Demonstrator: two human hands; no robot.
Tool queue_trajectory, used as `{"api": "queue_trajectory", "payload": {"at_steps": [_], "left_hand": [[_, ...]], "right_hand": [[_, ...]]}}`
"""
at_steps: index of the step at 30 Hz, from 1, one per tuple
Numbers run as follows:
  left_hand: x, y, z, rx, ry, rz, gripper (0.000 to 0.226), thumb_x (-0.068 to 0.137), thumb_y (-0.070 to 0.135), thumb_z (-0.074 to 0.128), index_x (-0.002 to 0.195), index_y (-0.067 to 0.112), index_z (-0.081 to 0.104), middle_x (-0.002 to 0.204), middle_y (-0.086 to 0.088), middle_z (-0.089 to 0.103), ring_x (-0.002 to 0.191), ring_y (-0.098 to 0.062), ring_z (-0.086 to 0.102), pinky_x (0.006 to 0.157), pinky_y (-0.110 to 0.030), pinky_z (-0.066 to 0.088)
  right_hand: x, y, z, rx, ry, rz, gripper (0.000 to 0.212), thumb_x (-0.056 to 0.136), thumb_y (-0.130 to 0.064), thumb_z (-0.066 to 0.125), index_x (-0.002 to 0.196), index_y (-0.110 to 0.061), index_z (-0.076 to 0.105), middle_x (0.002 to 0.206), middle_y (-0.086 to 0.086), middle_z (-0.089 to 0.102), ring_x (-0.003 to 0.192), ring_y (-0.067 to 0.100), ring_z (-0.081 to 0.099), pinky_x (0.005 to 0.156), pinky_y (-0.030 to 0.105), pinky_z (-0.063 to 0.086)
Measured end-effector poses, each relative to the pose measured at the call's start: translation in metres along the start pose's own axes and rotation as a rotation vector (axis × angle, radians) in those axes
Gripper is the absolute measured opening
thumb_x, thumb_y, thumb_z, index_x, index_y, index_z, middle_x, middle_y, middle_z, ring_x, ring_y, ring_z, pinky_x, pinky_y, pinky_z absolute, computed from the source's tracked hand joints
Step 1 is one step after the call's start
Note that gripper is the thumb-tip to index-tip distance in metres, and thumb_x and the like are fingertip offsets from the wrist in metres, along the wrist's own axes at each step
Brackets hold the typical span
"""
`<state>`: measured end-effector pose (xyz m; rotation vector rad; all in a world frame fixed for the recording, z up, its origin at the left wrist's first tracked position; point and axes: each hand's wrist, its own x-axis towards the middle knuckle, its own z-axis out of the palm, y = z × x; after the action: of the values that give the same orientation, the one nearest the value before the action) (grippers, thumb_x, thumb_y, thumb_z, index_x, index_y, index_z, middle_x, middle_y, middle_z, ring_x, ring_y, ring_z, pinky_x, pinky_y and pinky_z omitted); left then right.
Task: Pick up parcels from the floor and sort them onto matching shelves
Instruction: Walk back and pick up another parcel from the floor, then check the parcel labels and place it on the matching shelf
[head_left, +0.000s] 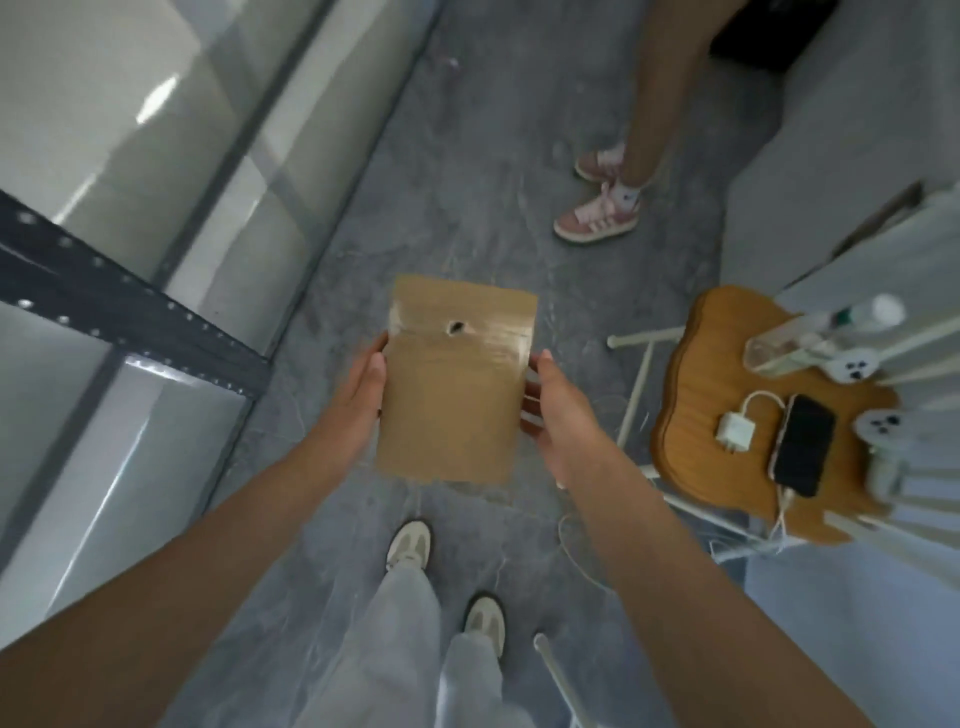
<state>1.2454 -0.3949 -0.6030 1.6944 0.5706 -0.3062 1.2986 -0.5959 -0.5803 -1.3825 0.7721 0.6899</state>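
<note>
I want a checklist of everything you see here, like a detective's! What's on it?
Surface: grey marbled floor.
Job's things: one flat brown parcel with a small hole, held above the floor.
Clutter: wooden stool carrying a phone, a charger plug and a bottle.
Grippers: left hand and right hand press the parcel's side edges.
Cables: white cable from the plug; another trails off the stool.
Surroundings: metal shelf rail at left; another person's pink shoes ahead.
</note>
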Motion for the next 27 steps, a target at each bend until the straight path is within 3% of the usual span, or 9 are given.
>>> {"api": "queue_trajectory", "payload": {"at_steps": [3, 8, 10, 12, 14, 17, 20, 23, 27], "left_hand": [[-0.057, 0.039, -0.02, -0.072, 0.071, 0.086, 0.061, 0.096, 0.073, 0.03, 0.153, 0.051, 0.037, 0.158, 0.016, 0.045, 0.141, -0.009, 0.046, 0.116, -0.037, 0.04], [-0.147, 0.069, -0.05, -0.22, 0.232, 0.125, 0.061, 0.086, 0.081, 0.037, 0.143, 0.06, 0.046, 0.151, 0.009, 0.055, 0.138, -0.018, 0.054, 0.115, -0.052, 0.044], [-0.179, 0.08, -0.064, -0.302, 0.306, 0.09, 0.058, 0.095, 0.071, 0.035, 0.147, 0.048, 0.047, 0.145, 0.003, 0.059, 0.133, -0.023, 0.058, 0.109, -0.047, 0.049], [-0.209, 0.093, -0.081, -0.389, 0.397, 0.065, 0.039, 0.106, 0.055, 0.032, 0.14, 0.045, 0.048, 0.135, 0.002, 0.062, 0.129, -0.026, 0.06, 0.101, -0.042, 0.05], [-0.24, 0.103, -0.103, -0.454, 0.472, 0.087, 0.035, 0.109, 0.05, 0.03, 0.139, 0.044, 0.048, 0.129, 0.002, 0.064, 0.125, -0.026, 0.061, 0.096, -0.039, 0.05], [-0.291, 0.108, -0.139, -0.508, 0.587, 0.125, 0.048, 0.109, 0.051, 0.028, 0.153, 0.037, 0.043, 0.137, -0.001, 0.061, 0.119, -0.022, 0.061, 0.098, -0.038, 0.049], [-0.346, 0.095, -0.176, -0.505, 0.684, 0.174, 0.049, 0.109, 0.052, 0.025, 0.155, 0.042, 0.037, 0.144, 0.0, 0.057, 0.126, -0.021, 0.058, 0.107, -0.045, 0.048], [-0.408, 0.067, -0.21, -0.552, 0.784, 0.195, 0.044, 0.11, 0.049, 0.028, 0.153, 0.045, 0.039, 0.141, 0.004, 0.062, 0.125, -0.019, 0.061, 0.105, -0.044, 0.051], [-0.499, 0.026, -0.239, -0.646, 0.952, 0.218, 0.037, 0.111, 0.043, 0.035, 0.145, 0.047, 0.047, 0.131, 0.006, 0.069, 0.12, -0.017, 0.066, 0.096, -0.037, 0.055]], "right_hand": [[-0.058, -0.025, 0.008, -0.059, -0.047, -0.041, 0.04, 0.109, -0.044, 0.033, 0.126, -0.023, 0.062, 0.11, 0.005, 0.066, 0.107, 0.025, 0.063, 0.099, 0.041, 0.051], [-0.149, -0.054, 0.029, -0.215, -0.165, -0.128, 0.034, 0.109, -0.04, 0.035, 0.123, -0.024, 0.062, 0.096, 0.002, 0.065, 0.09, 0.02, 0.064, 0.085, 0.034, 0.052], [-0.183, -0.064, 0.046, -0.318, -0.214, -0.221, 0.034, 0.109, -0.038, 0.035, 0.125, -0.022, 0.06, 0.101, 0.004, 0.065, 0.082, 0.015, 0.062, 0.072, 0.028, 0.051], [-0.214, -0.07, 0.07, -0.413, -0.282, -0.322, 0.034, 0.108, -0.038, 0.037, 0.122, -0.019, 0.061, 0.103, 0.006, 0.066, 0.081, 0.014, 0.062, 0.067, 0.026, 0.049], [-0.244, -0.071, 0.098, -0.505, -0.352, -0.431, 0.032, 0.108, -0.039, 0.038, 0.117, -0.017, 0.061, 0.105, 0.009, 0.068, 0.087, 0.018, 0.063, 0.072, 0.028, 0.048], [-0.29, -0.061, 0.142, -0.57, -0.449, -0.548, 0.034, 0.107, -0.038, 0.039, 0.115, -0.015, 0.063, 0.109, 0.012, 0.068, 0.097, 0.021, 0.061, 0.075, 0.032, 0.048], [-0.336, -0.036, 0.182, -0.628, -0.556, -0.613, 0.032, 0.107, -0.042, 0.038, 0.119, -0.023, 0.061, 0.115, 0.004, 0.069, 0.103, 0.018, 0.063, 0.078, 0.029, 0.05], [-0.382, 0.001, 0.22, -0.692, -0.684, -0.66, 0.036, 0.107, -0.047, 0.033, 0.121, -0.028, 0.061, 0.117, -0.004, 0.066, 0.104, 0.009, 0.061, 0.079, 0.024, 0.048], [-0.449, 0.071, 0.266, -0.819, -0.818, -0.704, 0.062, 0.099, -0.067, 0.031, 0.142, -0.027, 0.052, 0.138, -0.007, 0.054, 0.12, 0.011, 0.052, 0.105, 0.032, 0.041]]}}
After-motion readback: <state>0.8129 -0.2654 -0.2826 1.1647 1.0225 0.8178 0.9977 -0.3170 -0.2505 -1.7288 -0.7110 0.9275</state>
